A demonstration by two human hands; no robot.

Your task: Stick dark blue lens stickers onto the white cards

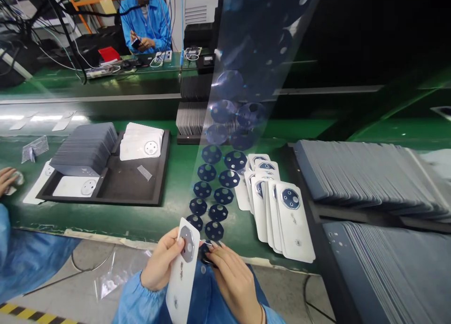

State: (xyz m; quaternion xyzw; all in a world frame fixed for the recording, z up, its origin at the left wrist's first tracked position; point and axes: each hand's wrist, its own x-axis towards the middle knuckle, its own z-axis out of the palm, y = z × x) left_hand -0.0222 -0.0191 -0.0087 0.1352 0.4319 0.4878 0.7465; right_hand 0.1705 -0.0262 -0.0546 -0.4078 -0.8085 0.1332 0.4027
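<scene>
— Head view: which surroundings?
— A workshop with a long green table [141,220]; beyond it, a person in blue [157,25]; at the left edge, another person's hand [5,180].
— And in the wearer's own hands?
— In the left hand [164,258], a white card [183,281], grasped with thumb over its greyish round patch. In the right hand [229,270], apparently a dark disc [205,254], pinched in the fingertips just beside the card, before the table's near edge.
— Done so far?
— Judging by the fanned pile [298,237] at right, several cards with dark discs on. Remaining, seemingly: rows of discs [223,195] on the clear strip [253,79], plus ring-marked cards [136,143] in the black tray [123,180]. Probably partway along.
— Any writing?
— Small dark script on the held card and the pile's top card, too small to read; no legible brand.
</scene>
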